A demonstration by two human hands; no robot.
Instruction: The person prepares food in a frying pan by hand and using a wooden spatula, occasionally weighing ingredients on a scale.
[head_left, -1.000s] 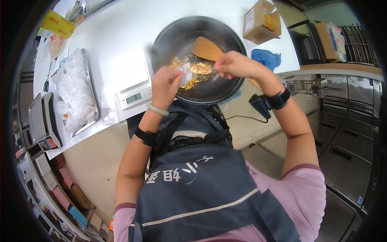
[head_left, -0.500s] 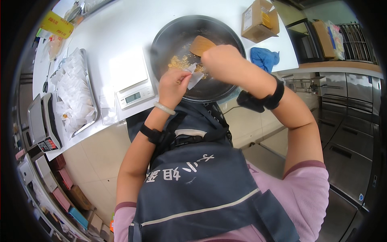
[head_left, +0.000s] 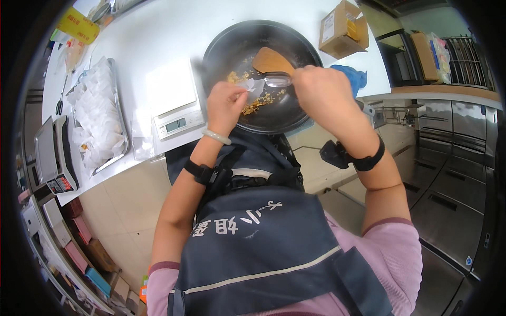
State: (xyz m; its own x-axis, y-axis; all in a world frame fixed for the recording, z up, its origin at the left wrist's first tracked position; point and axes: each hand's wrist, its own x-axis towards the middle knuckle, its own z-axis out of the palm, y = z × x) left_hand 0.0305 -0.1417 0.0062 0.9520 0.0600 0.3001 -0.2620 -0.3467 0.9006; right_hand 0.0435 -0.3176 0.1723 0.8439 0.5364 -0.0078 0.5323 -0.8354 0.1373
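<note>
Over a large dark pan (head_left: 263, 126), my left hand (head_left: 224, 108) pinches a small white pouch (head_left: 253, 88), thin like paper or gauze. My right hand (head_left: 324, 92) is closed round the handle of a metal spoon (head_left: 278, 79), its shiny bowl just right of the pouch. A wooden spatula (head_left: 271, 60) lies in the pan behind the spoon. Its handle runs toward my right hand, and whether my fingers touch it is hidden. Yellowish-brown dried bits (head_left: 263, 101) are scattered over the pan's bottom, some below the pouch.
Left of the pan is a white kitchen scale (head_left: 176, 124), then a metal tray (head_left: 124, 142) heaped with white pouches (head_left: 95, 110). Another scale (head_left: 62, 158) stands at the table's left edge. An open cardboard box (head_left: 342, 31) and a blue cloth (head_left: 356, 78) are at right.
My right hand has moved right, away from my left hand, and the spoon's bowl now shows. The left hand still pinches the pouch. More dried bits are visible in the pan.
</note>
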